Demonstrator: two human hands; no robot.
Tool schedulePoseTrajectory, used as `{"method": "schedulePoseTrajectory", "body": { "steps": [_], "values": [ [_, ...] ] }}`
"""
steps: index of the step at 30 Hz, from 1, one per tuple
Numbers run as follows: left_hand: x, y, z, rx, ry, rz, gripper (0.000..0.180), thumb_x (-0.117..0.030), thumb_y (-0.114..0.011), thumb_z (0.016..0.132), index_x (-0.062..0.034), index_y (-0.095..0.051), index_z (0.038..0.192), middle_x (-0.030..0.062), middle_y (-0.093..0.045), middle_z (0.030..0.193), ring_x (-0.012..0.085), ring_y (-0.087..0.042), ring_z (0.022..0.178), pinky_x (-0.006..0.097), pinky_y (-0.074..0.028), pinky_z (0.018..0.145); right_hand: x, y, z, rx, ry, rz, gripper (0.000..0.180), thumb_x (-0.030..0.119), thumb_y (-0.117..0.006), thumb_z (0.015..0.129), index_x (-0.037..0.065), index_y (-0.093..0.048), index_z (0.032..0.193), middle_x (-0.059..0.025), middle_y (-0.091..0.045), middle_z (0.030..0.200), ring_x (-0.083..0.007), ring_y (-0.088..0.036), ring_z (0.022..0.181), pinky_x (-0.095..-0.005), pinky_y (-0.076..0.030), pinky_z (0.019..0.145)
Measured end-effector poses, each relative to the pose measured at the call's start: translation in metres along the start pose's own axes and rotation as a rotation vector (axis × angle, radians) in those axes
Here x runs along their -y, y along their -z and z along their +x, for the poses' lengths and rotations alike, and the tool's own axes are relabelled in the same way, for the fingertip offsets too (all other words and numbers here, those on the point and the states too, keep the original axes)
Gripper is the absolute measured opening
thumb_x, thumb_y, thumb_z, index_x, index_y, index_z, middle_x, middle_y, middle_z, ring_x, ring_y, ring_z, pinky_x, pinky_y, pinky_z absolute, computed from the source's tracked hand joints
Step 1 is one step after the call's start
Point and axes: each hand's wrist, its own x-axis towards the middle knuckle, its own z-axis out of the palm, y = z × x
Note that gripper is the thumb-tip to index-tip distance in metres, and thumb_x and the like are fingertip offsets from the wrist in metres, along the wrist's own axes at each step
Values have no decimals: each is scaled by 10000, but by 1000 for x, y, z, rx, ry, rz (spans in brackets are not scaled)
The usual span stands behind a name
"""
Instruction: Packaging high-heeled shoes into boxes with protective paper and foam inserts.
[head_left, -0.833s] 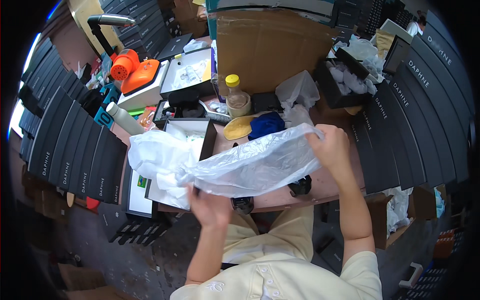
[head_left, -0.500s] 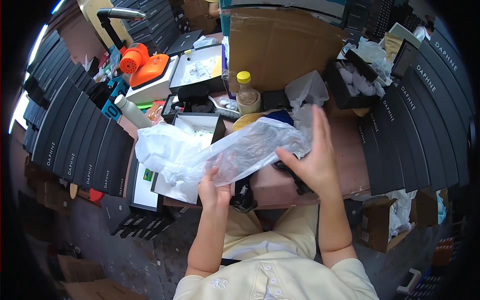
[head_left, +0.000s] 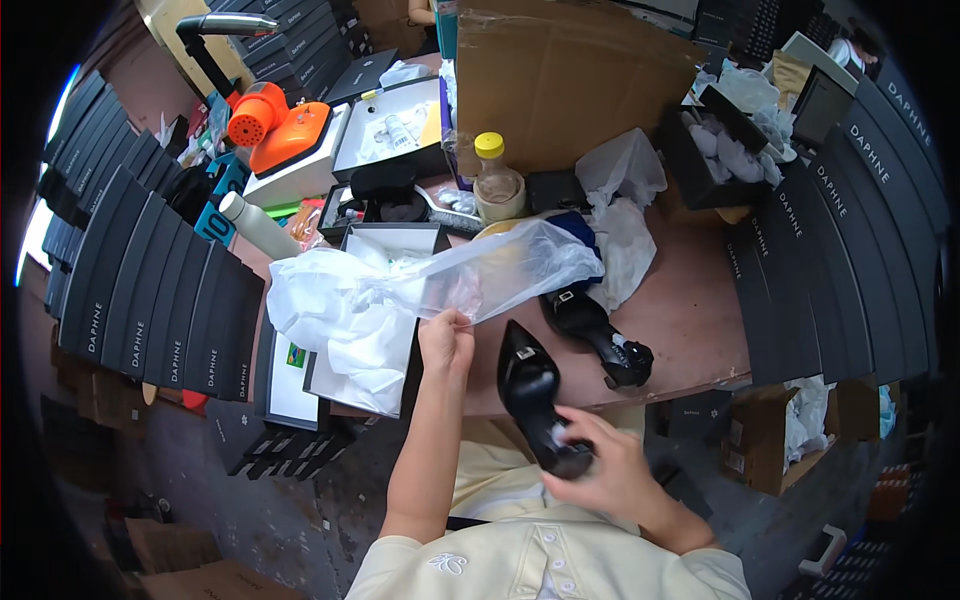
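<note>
My left hand [head_left: 447, 347] pinches the lower edge of a clear plastic bag [head_left: 520, 265], which stretches out to the right with its far end loose. My right hand [head_left: 612, 468] grips a black pointed shoe [head_left: 530, 378] by its heel end, at the table's front edge, its buckled toe pointing away from me. A second black shoe [head_left: 585, 320] lies on the table just beyond, under the bag's right end. Left of my left hand, white tissue paper [head_left: 345, 310] spills over an open shoebox [head_left: 407, 385].
Stacks of dark shoeboxes [head_left: 150, 280] flank me on the left and right [head_left: 835, 240]. A large cardboard box [head_left: 570, 90] stands at the back. Behind the bag are a yellow-capped bottle [head_left: 492, 180], a white bottle [head_left: 258, 225] and an orange device [head_left: 290, 135].
My right hand has moved down from beside the bag and taken hold of a shoe. My left hand has shifted slightly right and up, still with the bag. Both shoes now show plainly.
</note>
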Motion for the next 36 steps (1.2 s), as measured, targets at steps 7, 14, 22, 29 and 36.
{"method": "schedulePoseTrajectory", "body": {
  "steps": [7,14,22,29,36],
  "values": [
    [54,53,10,-43,146,-57,298,229,-418,584,23,-518,775,100,-546,863,183,-523,703,261,-458,614,21,32,12,-68,71,115,466,183,-801,590,-1,-581,957,-156,-648,998,-213,-676,797,-279,-521,697],
    [56,37,-25,2,379,-193,328,-217,-331,914,3,-566,978,146,-631,893,244,-647,740,342,-566,644,-38,-47,52,-194,59,193,498,253,-783,624,9,-571,1002,-135,-642,994,-257,-663,791,-314,-519,685],
    [49,48,-51,107,272,-95,366,-327,-433,910,-16,-558,1057,109,-629,945,200,-637,789,333,-539,697,-31,-50,48,-57,47,44,487,301,-763,657,8,-565,992,-187,-589,1127,-308,-652,849,-356,-528,719],
    [34,60,-66,114,180,164,302,-142,-582,825,42,-534,1060,151,-640,892,197,-649,675,278,-542,583,-18,0,72,44,322,-318,605,184,-676,724,30,-449,1263,-188,-497,1259,-352,-535,1097,-398,-448,898],
    [19,69,-94,212,255,343,306,-71,-552,819,50,-500,1095,136,-631,866,185,-639,636,272,-538,565,-24,-23,185,156,378,-815,228,-1,-618,671,87,-656,878,-95,-610,856,-272,-593,844,-424,-434,842]
  ]
}}
